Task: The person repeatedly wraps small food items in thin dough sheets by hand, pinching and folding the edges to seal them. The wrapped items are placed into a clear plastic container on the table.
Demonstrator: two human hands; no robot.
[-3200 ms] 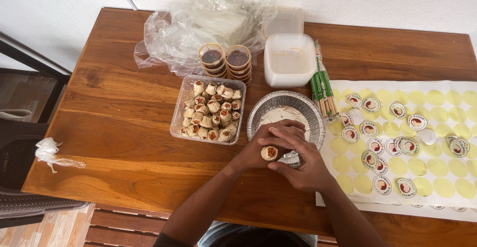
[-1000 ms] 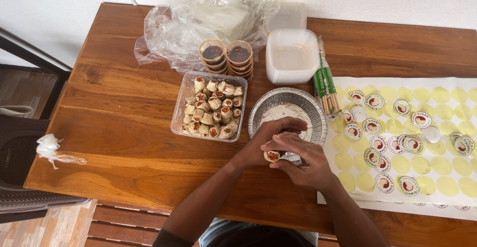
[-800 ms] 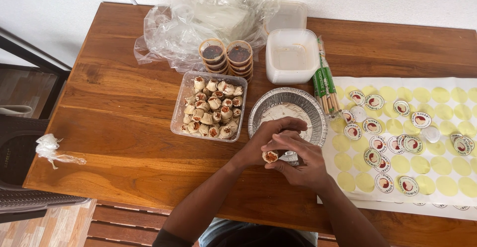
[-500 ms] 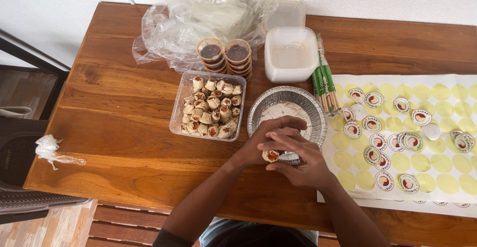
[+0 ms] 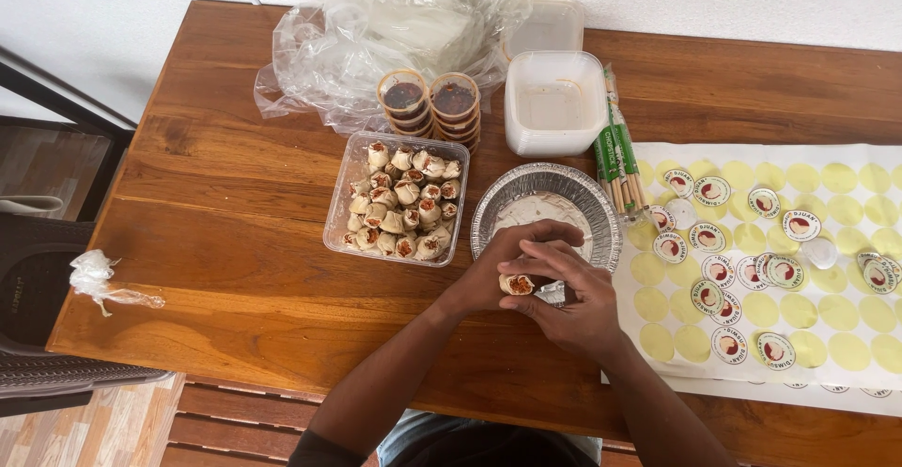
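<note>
small orange-topped dumpling (image 5: 516,285), pinched over foil tin (image 5: 601,206)

At the table's (image 5: 216,241) far edge we see crumpled clear plastic bags (image 5: 376,25), two stacks of sauce cups (image 5: 430,105) and a white lidded tub (image 5: 552,102). A sticker sheet (image 5: 827,335) covers the right edge; a small knotted bag (image 5: 99,279) lies at the left edge.
</note>
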